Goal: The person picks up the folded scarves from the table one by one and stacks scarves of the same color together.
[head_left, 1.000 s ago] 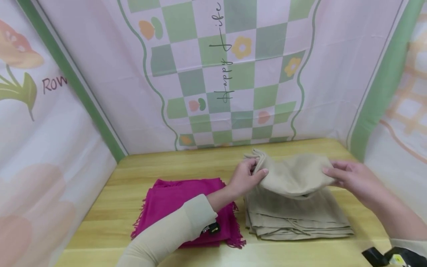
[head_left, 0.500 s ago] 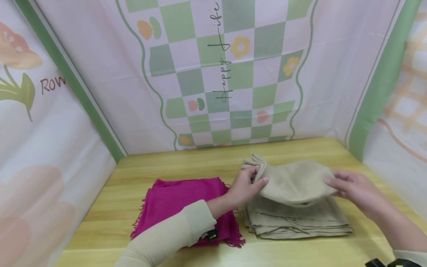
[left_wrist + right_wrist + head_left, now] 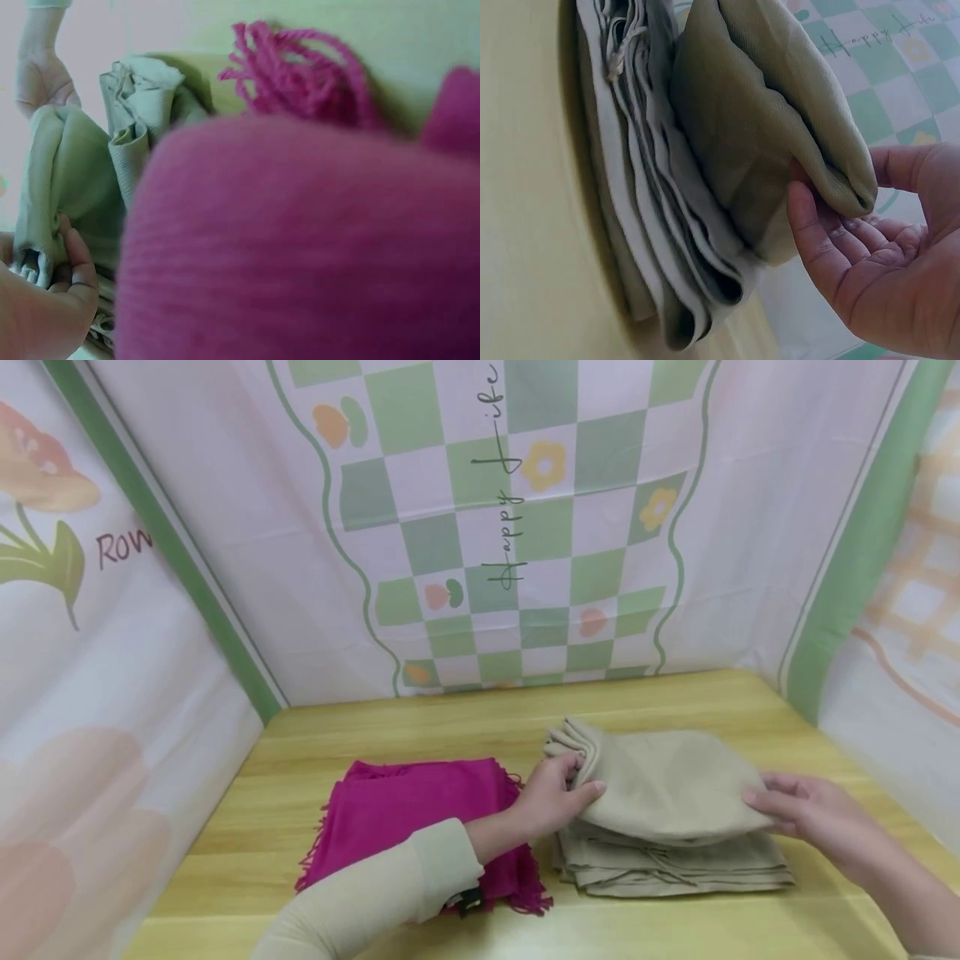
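The left hand (image 3: 551, 793) pinches the left end of a beige scarf (image 3: 667, 785), thumb on top and fingers tucked under the bunched folds. In the left wrist view the same hand (image 3: 41, 304) shows its fingers curled round the beige edge. The right hand (image 3: 806, 814) holds the scarf's right end; the right wrist view shows the palm turned up, thumb pressed to the near side of the fold and fingers (image 3: 870, 232) cupped beneath it, so it grips the cloth loosely.

The scarf lies folded over on itself, its upper half resting on a flat stack of its own lower layers (image 3: 675, 864). It sits on the right half of the desk (image 3: 420, 727), near the front edge. In the right wrist view the layers (image 3: 641, 225) show as several thin edges piled together, with a thread of fringe at the top.

Just left of it lies a magenta scarf (image 3: 408, 814), folded flat, with fringe (image 3: 528, 902) along its edges. The left forearm, in a cream sleeve (image 3: 375, 889), crosses over it. The two scarves lie side by side, almost touching. A patterned cloth (image 3: 495, 527) with green checks and flowers hangs behind the desk.
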Available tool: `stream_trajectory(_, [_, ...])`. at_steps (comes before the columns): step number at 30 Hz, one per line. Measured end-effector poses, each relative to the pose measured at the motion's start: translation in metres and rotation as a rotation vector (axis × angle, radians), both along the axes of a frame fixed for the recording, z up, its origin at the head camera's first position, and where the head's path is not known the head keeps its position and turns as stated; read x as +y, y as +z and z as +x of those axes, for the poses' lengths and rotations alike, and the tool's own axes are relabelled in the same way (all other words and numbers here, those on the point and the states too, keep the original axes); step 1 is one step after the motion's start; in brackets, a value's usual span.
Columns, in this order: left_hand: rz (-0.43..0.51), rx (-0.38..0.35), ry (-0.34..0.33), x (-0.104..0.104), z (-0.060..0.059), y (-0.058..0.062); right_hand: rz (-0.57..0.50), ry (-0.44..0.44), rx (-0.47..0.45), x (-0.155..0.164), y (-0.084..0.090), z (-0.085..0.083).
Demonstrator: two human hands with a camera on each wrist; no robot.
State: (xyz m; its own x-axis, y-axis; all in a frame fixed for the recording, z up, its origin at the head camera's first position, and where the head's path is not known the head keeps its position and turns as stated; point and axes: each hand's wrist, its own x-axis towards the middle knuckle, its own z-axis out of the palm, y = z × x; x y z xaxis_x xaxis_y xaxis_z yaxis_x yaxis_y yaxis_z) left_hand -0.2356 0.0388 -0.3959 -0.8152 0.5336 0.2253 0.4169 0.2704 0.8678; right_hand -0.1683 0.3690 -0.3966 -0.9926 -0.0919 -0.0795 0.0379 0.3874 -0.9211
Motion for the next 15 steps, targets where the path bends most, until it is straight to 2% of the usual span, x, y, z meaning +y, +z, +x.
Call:
stream_trajectory(7, [-0.006,-0.066,0.006,-0.003,0.003,-0.006,-0.01,0.022,-0.074,0.007,-0.009,0.002])
stream_trajectory(15, [-0.038,-0.187,0.059,-0.004,0.008,-0.01,0.105,0.052,-0.106,0.014,-0.015,0.004])
